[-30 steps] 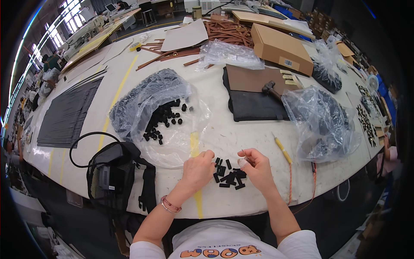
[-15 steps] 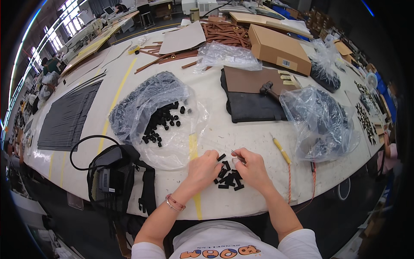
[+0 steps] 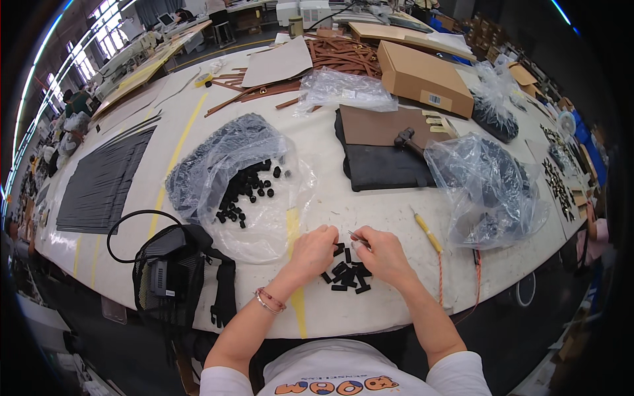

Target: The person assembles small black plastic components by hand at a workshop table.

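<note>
My left hand is closed, its fingertips pinched together above the table; what they grip, if anything, is hidden. Just by those fingertips shows a short black piece, and I cannot tell if it is held or lying. Facing it, my right hand pinches a slim metal tool whose tip points toward the left hand. Between and below both hands lies a loose pile of short black bar-shaped pieces. Left of the hands, small black knob-like parts spill from a clear plastic bag.
A yellow-handled tool with an orange cord lies to the right, beside another filled plastic bag. Beyond are a hammer, a cardboard box and brown strips. A black mesh bag sits at the left front edge.
Both hands have shifted slightly, and the left fingertips have come closer to the right hand's metal tool. The view has moved a little; the pile stays in place.
</note>
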`<state>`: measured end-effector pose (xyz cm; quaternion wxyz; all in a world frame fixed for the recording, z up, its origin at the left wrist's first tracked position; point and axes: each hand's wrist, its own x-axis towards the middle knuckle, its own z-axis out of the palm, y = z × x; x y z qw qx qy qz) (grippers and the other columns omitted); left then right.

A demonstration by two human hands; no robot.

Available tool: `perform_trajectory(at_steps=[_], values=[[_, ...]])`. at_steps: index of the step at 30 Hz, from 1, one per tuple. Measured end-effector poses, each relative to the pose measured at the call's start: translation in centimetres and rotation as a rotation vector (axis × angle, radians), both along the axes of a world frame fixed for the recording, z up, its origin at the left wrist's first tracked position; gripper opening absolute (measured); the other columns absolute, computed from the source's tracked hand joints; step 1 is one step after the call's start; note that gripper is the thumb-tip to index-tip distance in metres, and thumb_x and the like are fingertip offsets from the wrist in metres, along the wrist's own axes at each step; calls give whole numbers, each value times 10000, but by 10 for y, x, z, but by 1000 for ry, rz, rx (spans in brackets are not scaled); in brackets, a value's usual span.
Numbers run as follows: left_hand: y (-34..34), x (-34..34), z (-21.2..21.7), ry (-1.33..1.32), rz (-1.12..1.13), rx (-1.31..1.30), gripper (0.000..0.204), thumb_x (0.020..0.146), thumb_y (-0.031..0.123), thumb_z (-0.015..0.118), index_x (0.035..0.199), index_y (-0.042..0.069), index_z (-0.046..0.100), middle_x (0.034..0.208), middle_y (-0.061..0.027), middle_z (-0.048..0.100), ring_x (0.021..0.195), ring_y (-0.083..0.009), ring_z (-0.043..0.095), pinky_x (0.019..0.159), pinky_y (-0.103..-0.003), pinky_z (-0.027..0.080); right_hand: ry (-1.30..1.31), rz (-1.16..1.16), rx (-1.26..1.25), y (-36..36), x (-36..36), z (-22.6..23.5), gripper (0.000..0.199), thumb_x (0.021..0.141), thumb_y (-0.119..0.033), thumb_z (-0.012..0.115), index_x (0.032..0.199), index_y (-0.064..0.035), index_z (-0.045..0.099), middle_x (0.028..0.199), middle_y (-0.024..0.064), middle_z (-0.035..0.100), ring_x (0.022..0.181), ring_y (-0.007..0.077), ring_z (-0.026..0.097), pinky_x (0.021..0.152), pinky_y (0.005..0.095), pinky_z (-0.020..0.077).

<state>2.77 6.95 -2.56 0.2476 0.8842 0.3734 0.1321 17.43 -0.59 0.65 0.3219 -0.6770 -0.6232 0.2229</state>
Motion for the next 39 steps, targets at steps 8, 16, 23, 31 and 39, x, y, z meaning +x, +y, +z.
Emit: perform_trajectory(at_steps=[8,16,23,31,39], values=[[-8,-1,-12,-159,-61,202,118,716,20,542,800,46,463,746,-112,514,694,-307,530,587,-375,419,80,-44,16,5,-1,-9,122,745,-87,511,813,-8,575,660,157,579,612,290,568,568,358,435],[-21,-17,28,-424,-74,-181,105,739,-49,496,812,9,447,682,-91,502,592,-198,499,555,-278,404,672,104,-230,3,12,-8,126,711,-96,591,766,16,611,598,29,573,507,58,461,464,203,367],[-32,-27,38,-473,-133,-319,139,737,-74,490,830,5,423,672,-56,470,579,-113,462,531,-230,385,862,197,-491,-4,10,7,105,711,-93,579,750,-2,612,635,30,583,500,40,458,441,168,348],[-42,-28,41,-420,-139,-354,165,732,-71,491,848,9,404,672,-68,468,566,-128,454,519,-246,377,748,289,-426,-9,2,4,114,689,-91,556,730,7,596,611,6,551,522,38,452,451,181,354],[-58,-24,21,-928,250,-742,101,789,-40,504,876,-2,468,724,-29,536,597,-60,522,533,-189,454,672,62,-143,-21,-20,0,102,690,-39,525,747,37,563,562,-9,500,503,32,391,443,201,325]])
